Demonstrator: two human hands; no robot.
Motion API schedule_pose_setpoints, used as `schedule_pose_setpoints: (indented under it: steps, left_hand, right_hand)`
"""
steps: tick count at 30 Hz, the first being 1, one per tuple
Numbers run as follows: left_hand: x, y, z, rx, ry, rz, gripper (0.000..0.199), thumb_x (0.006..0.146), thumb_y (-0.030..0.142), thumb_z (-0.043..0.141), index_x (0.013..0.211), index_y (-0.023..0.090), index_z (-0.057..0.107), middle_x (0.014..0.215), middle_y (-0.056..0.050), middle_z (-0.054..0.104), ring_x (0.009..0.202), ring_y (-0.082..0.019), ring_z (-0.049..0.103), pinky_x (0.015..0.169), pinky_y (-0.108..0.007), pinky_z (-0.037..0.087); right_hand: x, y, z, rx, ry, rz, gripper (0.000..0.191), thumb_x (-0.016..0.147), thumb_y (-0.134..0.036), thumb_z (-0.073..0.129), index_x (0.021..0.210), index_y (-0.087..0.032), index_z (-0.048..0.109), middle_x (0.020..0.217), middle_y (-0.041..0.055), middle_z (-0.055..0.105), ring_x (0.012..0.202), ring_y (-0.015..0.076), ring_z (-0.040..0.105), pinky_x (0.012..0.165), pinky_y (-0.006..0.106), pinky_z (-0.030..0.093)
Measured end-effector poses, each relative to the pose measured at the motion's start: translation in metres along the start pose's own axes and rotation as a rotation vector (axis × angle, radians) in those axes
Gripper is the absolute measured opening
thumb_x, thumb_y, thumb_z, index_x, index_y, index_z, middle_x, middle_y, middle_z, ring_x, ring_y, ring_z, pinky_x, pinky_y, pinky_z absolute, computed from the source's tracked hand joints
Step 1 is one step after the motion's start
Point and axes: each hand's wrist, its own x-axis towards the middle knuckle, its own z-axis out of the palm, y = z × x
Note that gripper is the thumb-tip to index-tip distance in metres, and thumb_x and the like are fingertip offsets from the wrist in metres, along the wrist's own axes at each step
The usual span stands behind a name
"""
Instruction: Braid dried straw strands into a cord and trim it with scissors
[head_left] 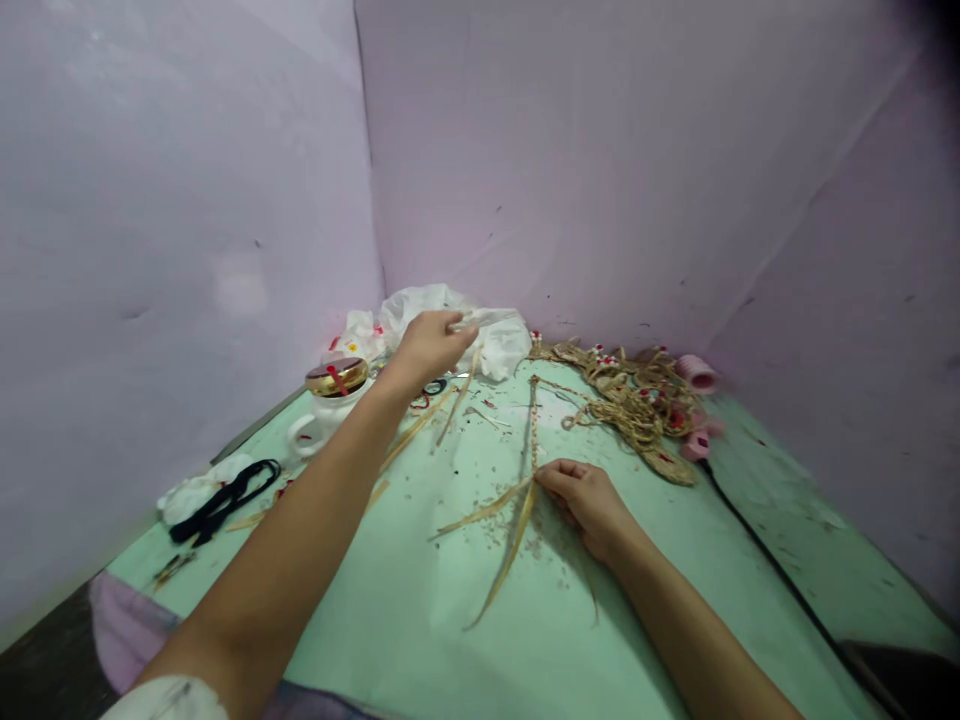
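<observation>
A thin braid of dried plant fibre lies straight ahead of the right hand, running away from its fingertips. The thumb and forefinger pinch its near end, where the plaiting stops. From that pinch, loose strands fan out toward the person, to the left of the right hand. The stretch beyond the fingers looks plaited; the tails on the near side are unplaited, so that part appears left undone.

The left hand reaches farther out, over the near edge of a white plastic bag. Its fingers are partly bent; whether they grip the strip hanging just below them cannot be told. More dry strips lie beneath and beside the left forearm. Left of that forearm stand a white mug with a gold-rimmed lid and, nearer, a dark band. Beyond the right hand, to its right, a heap of plaited cords rests on the green tabletop, beside a pink cylinder.
</observation>
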Motion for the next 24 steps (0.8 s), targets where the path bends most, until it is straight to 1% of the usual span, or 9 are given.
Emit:
schedule_pose_setpoints:
  steps: [4, 6, 7, 12, 15, 17, 19, 22, 24]
  left_hand:
    - [0.021, 0.053, 0.002, -0.213, 0.102, 0.142, 0.025, 0.074, 0.033, 0.046, 0.074, 0.011, 0.059, 0.060, -0.001, 0.055, 0.045, -0.004, 0.045, 0.047, -0.016, 0.034]
    - [0.026, 0.073, 0.000, -0.276, 0.158, 0.202, 0.025, 0.076, 0.031, 0.044, 0.071, 0.010, 0.058, 0.058, -0.001, 0.054, 0.045, -0.003, 0.044, 0.046, -0.016, 0.034]
    - [0.026, 0.079, -0.002, -0.276, 0.148, 0.209, 0.025, 0.076, 0.030, 0.045, 0.069, 0.010, 0.057, 0.056, -0.001, 0.052, 0.045, -0.003, 0.045, 0.046, -0.016, 0.034]
    - [0.022, 0.084, -0.014, -0.126, -0.064, 0.176, 0.016, 0.066, 0.022, 0.057, 0.061, 0.007, 0.058, 0.048, -0.001, 0.048, 0.050, -0.008, 0.050, 0.049, -0.019, 0.036]
    - [0.033, 0.092, -0.011, -0.160, -0.004, 0.272, 0.020, 0.068, 0.026, 0.057, 0.061, 0.008, 0.057, 0.050, -0.001, 0.049, 0.048, -0.007, 0.049, 0.048, -0.019, 0.036]
    - [0.046, 0.107, -0.002, -0.280, 0.033, 0.353, 0.027, 0.073, 0.032, 0.052, 0.062, 0.008, 0.056, 0.051, 0.000, 0.049, 0.043, -0.004, 0.045, 0.045, -0.017, 0.034]
    - [0.057, 0.129, 0.013, -0.450, 0.021, 0.385, 0.031, 0.076, 0.035, 0.048, 0.064, 0.007, 0.055, 0.050, 0.001, 0.048, 0.039, -0.001, 0.042, 0.042, -0.015, 0.031]
    - [0.064, 0.165, 0.048, -0.681, -0.006, 0.306, 0.029, 0.076, 0.032, 0.048, 0.064, 0.008, 0.057, 0.048, 0.003, 0.048, 0.041, -0.001, 0.046, 0.040, -0.012, 0.029]
    - [0.062, 0.187, 0.077, -0.726, -0.044, 0.246, 0.040, 0.076, 0.034, 0.040, 0.052, 0.010, 0.059, 0.053, 0.001, 0.055, 0.055, -0.004, 0.054, 0.042, -0.011, 0.029]
  right_hand:
    - [-0.001, -0.001, 0.000, 0.000, 0.015, 0.008, 0.011, 0.055, -0.025, 0.056, 0.057, -0.015, 0.051, 0.038, -0.0079, 0.032, 0.034, 0.0037, 0.021, 0.036, 0.021, 0.012]
    - [-0.001, -0.001, 0.000, 0.000, 0.011, 0.006, 0.011, 0.055, -0.024, 0.056, 0.057, -0.014, 0.052, 0.038, -0.0077, 0.032, 0.035, 0.0038, 0.021, 0.036, 0.021, 0.012]
    - [0.000, 0.000, 0.000, -0.003, 0.005, 0.003, 0.011, 0.055, -0.024, 0.056, 0.057, -0.014, 0.052, 0.038, -0.0077, 0.032, 0.035, 0.0037, 0.021, 0.037, 0.021, 0.012]
    - [0.001, 0.002, 0.003, -0.044, 0.001, -0.051, 0.010, 0.056, -0.024, 0.054, 0.056, -0.014, 0.051, 0.039, -0.0074, 0.033, 0.036, 0.0039, 0.022, 0.037, 0.021, 0.012]
    - [0.000, -0.001, 0.004, -0.028, -0.015, -0.048, 0.011, 0.057, -0.024, 0.054, 0.057, -0.014, 0.051, 0.038, -0.0078, 0.032, 0.035, 0.0039, 0.021, 0.037, 0.020, 0.012]
    - [-0.001, -0.005, 0.004, 0.020, -0.048, -0.025, 0.011, 0.057, -0.025, 0.054, 0.057, -0.014, 0.050, 0.038, -0.0082, 0.032, 0.035, 0.0034, 0.020, 0.037, 0.020, 0.012]
    - [-0.002, -0.009, 0.002, 0.101, -0.098, -0.009, 0.012, 0.058, -0.026, 0.054, 0.058, -0.015, 0.049, 0.039, -0.0080, 0.033, 0.035, 0.0033, 0.023, 0.037, 0.018, 0.013]
    - [-0.001, -0.011, -0.002, 0.316, -0.243, 0.037, 0.014, 0.059, -0.028, 0.057, 0.062, -0.016, 0.051, 0.046, -0.0048, 0.044, 0.041, 0.0050, 0.038, 0.039, 0.016, 0.023]
    - [0.001, -0.009, -0.008, 0.456, -0.346, 0.085, 0.018, 0.058, -0.032, 0.061, 0.064, -0.016, 0.055, 0.056, 0.0002, 0.056, 0.051, 0.0090, 0.049, 0.048, 0.019, 0.036]
